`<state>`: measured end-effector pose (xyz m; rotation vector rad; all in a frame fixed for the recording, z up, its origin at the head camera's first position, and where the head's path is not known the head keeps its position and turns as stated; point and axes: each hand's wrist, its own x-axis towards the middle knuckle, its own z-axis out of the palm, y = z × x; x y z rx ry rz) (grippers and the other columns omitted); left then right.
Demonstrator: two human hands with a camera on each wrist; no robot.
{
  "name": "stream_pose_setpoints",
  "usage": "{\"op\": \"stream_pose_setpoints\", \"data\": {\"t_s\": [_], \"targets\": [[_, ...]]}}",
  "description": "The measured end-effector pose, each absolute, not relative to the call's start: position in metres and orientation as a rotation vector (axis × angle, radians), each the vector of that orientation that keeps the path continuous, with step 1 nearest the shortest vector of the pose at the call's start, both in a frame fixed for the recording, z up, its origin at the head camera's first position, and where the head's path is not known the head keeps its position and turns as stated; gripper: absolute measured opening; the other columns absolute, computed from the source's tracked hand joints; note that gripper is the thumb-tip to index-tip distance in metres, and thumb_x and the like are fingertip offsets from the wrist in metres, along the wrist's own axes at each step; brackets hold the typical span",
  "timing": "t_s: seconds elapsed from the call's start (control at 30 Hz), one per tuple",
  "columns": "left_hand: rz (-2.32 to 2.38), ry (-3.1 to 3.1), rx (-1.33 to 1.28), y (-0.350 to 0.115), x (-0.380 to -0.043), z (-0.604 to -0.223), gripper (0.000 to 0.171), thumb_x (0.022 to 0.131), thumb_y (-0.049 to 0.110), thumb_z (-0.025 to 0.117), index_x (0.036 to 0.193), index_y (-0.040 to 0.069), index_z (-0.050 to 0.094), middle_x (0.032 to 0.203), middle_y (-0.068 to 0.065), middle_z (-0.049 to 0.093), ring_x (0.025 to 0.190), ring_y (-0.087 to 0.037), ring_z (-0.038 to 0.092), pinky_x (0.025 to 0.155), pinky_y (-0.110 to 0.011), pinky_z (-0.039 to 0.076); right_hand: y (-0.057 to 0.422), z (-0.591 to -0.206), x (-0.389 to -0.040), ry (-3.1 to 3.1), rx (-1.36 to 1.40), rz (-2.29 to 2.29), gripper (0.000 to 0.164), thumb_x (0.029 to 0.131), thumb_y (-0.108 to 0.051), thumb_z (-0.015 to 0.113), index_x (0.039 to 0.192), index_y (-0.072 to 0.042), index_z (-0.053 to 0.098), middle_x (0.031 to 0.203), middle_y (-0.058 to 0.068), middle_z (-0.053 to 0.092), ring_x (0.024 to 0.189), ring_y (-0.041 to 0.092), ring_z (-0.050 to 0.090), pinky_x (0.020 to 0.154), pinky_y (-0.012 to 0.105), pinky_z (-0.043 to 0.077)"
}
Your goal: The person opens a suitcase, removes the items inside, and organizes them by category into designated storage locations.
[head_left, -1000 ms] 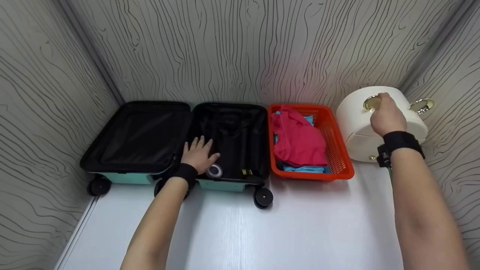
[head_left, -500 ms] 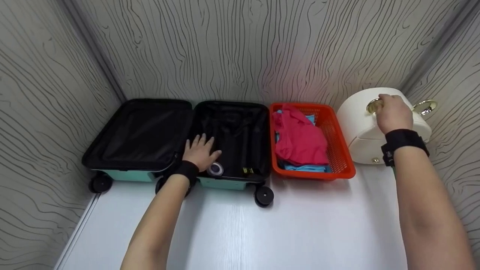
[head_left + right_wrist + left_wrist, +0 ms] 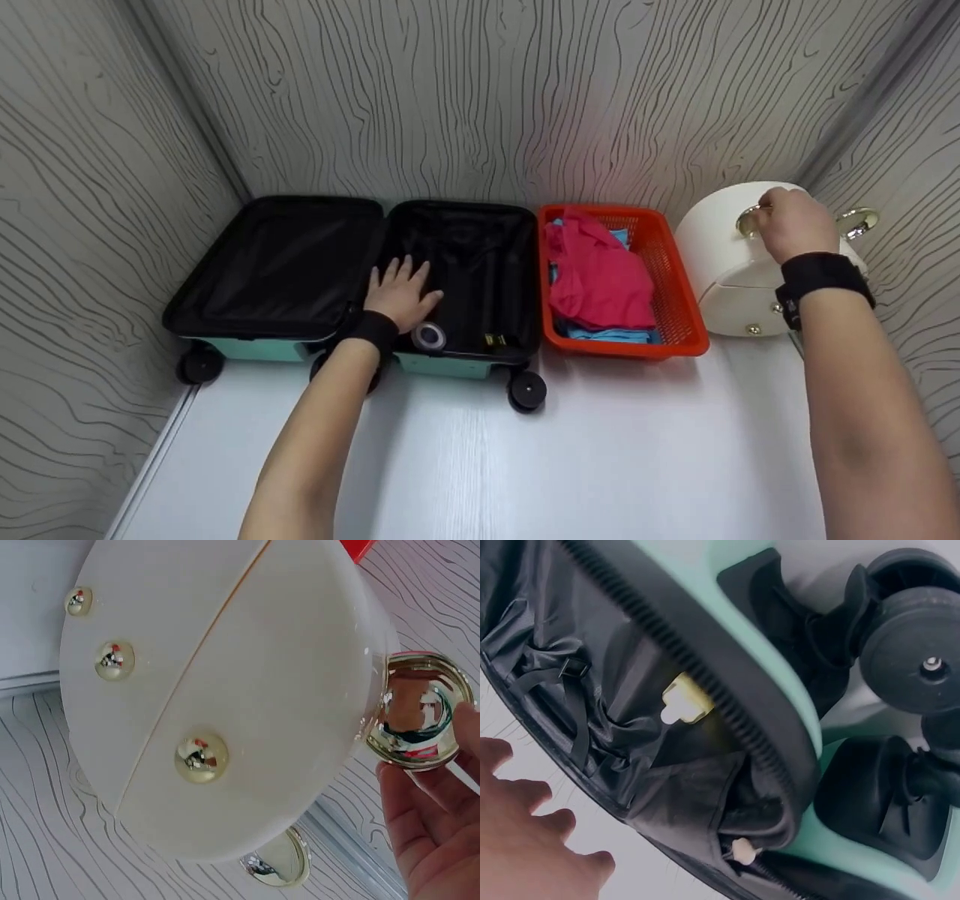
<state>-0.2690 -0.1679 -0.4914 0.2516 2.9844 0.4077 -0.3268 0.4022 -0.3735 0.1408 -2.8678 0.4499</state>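
Observation:
My right hand [image 3: 801,227] pinches one round gold ear [image 3: 420,712] of a white rounded box [image 3: 712,244] at the right. In the right wrist view, thumb and fingers sit on the ear's rim, and gold ball studs dot the box's front. A second gold ear [image 3: 279,859] stands out on its other side. My left hand [image 3: 399,294] lies flat with spread fingers over the open suitcase [image 3: 480,262], near the join of its two halves. A white ring-shaped thing [image 3: 428,336] lies by the wrist. In the left wrist view a small yellow bottle-like item [image 3: 688,699] rests on the black lining.
An orange-red basket [image 3: 679,300] with pink cloth [image 3: 600,277] and blue cloth [image 3: 611,335] stands between suitcase and box. Black wheels [image 3: 527,391] stick out from the mint suitcase's near side. Patterned walls [image 3: 465,97] enclose the white surface [image 3: 600,450].
My right hand and the white box have shifted slightly right and nearer, and more of the studded front shows. The left hand stays over the suitcase.

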Motion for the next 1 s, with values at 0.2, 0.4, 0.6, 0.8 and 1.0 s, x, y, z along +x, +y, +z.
{"op": "stream_pose_setpoints", "data": {"t_s": [0.2, 0.4, 0.6, 0.8, 1.0], "targets": [[0.402, 3.013, 0.257, -0.165, -0.272, -0.486, 0.070, 0.107, 0.054, 0.041, 0.164, 0.016, 0.025, 0.168, -0.017, 0.016, 0.155, -0.039, 0.009, 0.121, -0.061, 0.002, 0.405, -0.370, -0.321, -2.950, 0.173, 0.416, 0.033, 0.103, -0.017, 0.055, 0.117, 0.013, 0.056, 0.106, 0.038, 0.061, 0.090, 0.052, 0.057, 0.079, 0.065, 0.044], [0.379, 3.025, 0.268, -0.164, -0.271, -0.482, 0.069, 0.108, 0.053, 0.041, 0.164, 0.017, 0.024, 0.169, -0.018, 0.016, 0.155, -0.039, 0.010, 0.121, -0.060, 0.002, 0.409, -0.365, -0.318, -3.002, 0.298, 0.288, 0.036, 0.103, -0.019, 0.058, 0.123, 0.011, 0.058, 0.111, 0.037, 0.063, 0.100, 0.055, 0.059, 0.084, 0.067, 0.045], [0.412, 3.036, 0.274, -0.160, -0.268, -0.479, 0.067, 0.108, 0.049, 0.044, 0.163, 0.014, 0.028, 0.167, -0.020, 0.019, 0.154, -0.040, 0.013, 0.121, -0.061, 0.004, 0.414, -0.358, -0.315, -2.980, 0.472, 0.192, 0.019, 0.099, -0.011, 0.060, 0.106, 0.005, 0.069, 0.102, 0.030, 0.069, 0.094, 0.052, 0.063, 0.082, 0.063, 0.048], [0.409, 3.006, 0.270, -0.159, -0.271, -0.483, 0.069, 0.108, 0.051, 0.041, 0.164, 0.016, 0.025, 0.168, -0.019, 0.016, 0.155, -0.039, 0.009, 0.122, -0.060, 0.002, 0.413, -0.345, -0.310, -3.097, 0.489, 0.165, 0.022, 0.097, -0.014, 0.066, 0.106, 0.005, 0.070, 0.103, 0.028, 0.070, 0.095, 0.050, 0.064, 0.084, 0.062, 0.048], [0.402, 2.992, 0.269, -0.159, -0.269, -0.481, 0.069, 0.108, 0.052, 0.040, 0.164, 0.016, 0.024, 0.168, -0.018, 0.015, 0.155, -0.039, 0.009, 0.122, -0.060, 0.003, 0.407, -0.337, -0.307, -3.171, 0.488, 0.129, 0.022, 0.097, -0.015, 0.065, 0.105, 0.004, 0.072, 0.103, 0.026, 0.070, 0.097, 0.049, 0.064, 0.086, 0.062, 0.048]]}}
